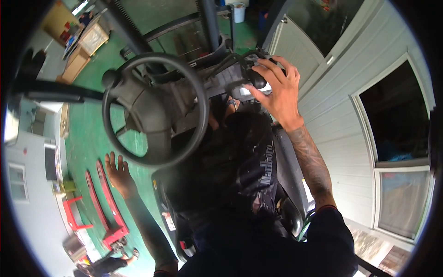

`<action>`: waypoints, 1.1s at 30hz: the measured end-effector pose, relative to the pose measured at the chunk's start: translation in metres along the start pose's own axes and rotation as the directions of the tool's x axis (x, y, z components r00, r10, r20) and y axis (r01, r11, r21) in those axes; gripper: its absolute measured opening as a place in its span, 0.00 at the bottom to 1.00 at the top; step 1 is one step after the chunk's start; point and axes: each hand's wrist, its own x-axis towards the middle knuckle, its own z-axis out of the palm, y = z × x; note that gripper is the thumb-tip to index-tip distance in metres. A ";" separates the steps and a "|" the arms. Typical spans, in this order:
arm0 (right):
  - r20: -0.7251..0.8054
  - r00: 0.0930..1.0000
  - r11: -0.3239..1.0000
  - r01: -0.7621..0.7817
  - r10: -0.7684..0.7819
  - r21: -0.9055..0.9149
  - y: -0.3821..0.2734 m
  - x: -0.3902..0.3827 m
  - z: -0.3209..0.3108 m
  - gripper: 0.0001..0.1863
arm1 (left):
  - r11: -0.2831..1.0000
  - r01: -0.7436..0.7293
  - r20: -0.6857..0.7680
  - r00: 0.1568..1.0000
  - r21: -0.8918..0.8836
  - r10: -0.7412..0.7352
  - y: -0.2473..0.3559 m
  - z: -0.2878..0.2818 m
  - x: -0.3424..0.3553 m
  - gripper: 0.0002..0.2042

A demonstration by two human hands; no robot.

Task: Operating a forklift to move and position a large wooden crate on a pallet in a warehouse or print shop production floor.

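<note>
I sit in what looks like a forklift, behind a black steering wheel [202, 99] with a round knob [110, 79] on its left rim. My left hand [119, 176] is raised just outside the wheel's lower left edge, fingers apart and nothing in it. On the right, my right hand [280, 90] reaches over the control levers. A black lever knob [259, 80] shows between its thumb and forefinger. The fingers are spread and curve loosely over the levers; whether they touch is unclear. Part of the lever panel is hidden under this hand.
A red pallet jack [110, 203] stands on the green floor at left, with a red stool [76, 213] beside it. Another person [108, 264] is at the lower left. Close by on the right runs a white panelled wall [344, 111] with a window and door. Wooden crates [94, 37] stand far left.
</note>
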 end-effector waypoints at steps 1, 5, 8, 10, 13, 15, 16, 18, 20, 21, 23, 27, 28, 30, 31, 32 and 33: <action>-0.080 0.996 0.998 0.036 -0.032 0.042 -0.011 -0.008 -0.012 0.21 | 0.997 -0.070 0.057 0.996 0.044 0.068 0.033 -0.014 -0.033 0.29; -0.128 0.991 0.973 0.053 -0.025 0.223 -0.062 -0.027 -0.068 0.20 | 0.952 -0.257 0.192 0.955 0.168 0.224 0.157 -0.050 -0.116 0.27; -0.109 0.994 0.970 0.035 -0.009 0.241 -0.080 -0.025 -0.109 0.21 | 0.821 -0.492 0.287 0.863 0.290 0.415 0.198 -0.030 -0.142 0.22; -0.111 0.994 0.967 0.049 -0.022 0.248 -0.081 -0.015 -0.123 0.22 | 0.654 -0.627 0.350 0.779 0.423 0.520 0.198 -0.006 -0.150 0.24; -0.127 0.992 0.971 0.022 0.008 0.239 -0.083 0.000 -0.123 0.23 | 0.453 -0.723 0.452 0.685 0.522 0.571 0.168 0.019 -0.136 0.27; -0.109 0.994 0.968 0.013 0.015 0.252 -0.081 0.014 -0.118 0.22 | 0.325 -0.735 0.467 0.645 0.595 0.605 0.150 0.033 -0.137 0.28; -0.074 0.997 0.965 -0.007 0.028 0.261 -0.079 0.019 -0.114 0.21 | 0.328 -0.731 0.463 0.649 0.598 0.603 0.144 0.037 -0.135 0.28; -0.075 0.997 0.960 0.009 0.012 0.279 -0.080 0.028 -0.099 0.21 | 0.447 -0.701 0.361 0.687 0.555 0.630 0.140 0.037 -0.129 0.25; -0.100 0.995 0.963 0.022 0.005 0.268 -0.088 0.033 -0.091 0.21 | 0.413 -0.712 0.374 0.670 0.568 0.641 0.141 0.036 -0.112 0.22; -0.107 0.994 0.966 0.028 -0.001 0.259 -0.094 0.030 -0.088 0.21 | 0.372 -0.732 0.397 0.643 0.571 0.655 0.150 0.034 -0.100 0.19; -0.109 0.994 0.964 0.030 -0.001 0.266 -0.099 0.017 -0.082 0.21 | 0.297 -0.749 0.421 0.603 0.593 0.678 0.166 0.043 -0.080 0.20; -0.088 0.996 0.968 0.034 -0.012 0.250 -0.123 0.019 -0.071 0.20 | 0.213 -0.889 0.570 0.428 0.406 0.702 0.223 0.088 -0.025 0.23; -0.078 0.997 0.968 0.031 -0.012 0.249 -0.128 0.020 -0.066 0.20 | 0.183 -0.911 0.600 0.385 0.370 0.701 0.235 0.105 -0.014 0.23; -0.064 0.998 0.969 0.001 0.015 0.248 -0.141 0.029 -0.057 0.20 | 0.156 -0.927 0.629 0.348 0.340 0.696 0.253 0.130 0.016 0.23; -0.048 0.999 0.964 -0.010 0.023 0.267 -0.149 0.029 -0.054 0.22 | 0.194 -0.932 0.746 0.362 0.306 0.559 0.264 0.134 0.034 0.21; -0.048 0.999 0.961 -0.004 0.018 0.276 -0.153 0.031 -0.052 0.22 | 0.240 -0.931 0.839 0.355 0.275 0.413 0.270 0.135 0.047 0.19; -0.044 0.996 0.970 -0.060 0.072 0.235 -0.158 0.030 -0.053 0.25 | 0.234 -0.929 0.837 0.361 0.286 0.411 0.272 0.131 0.055 0.19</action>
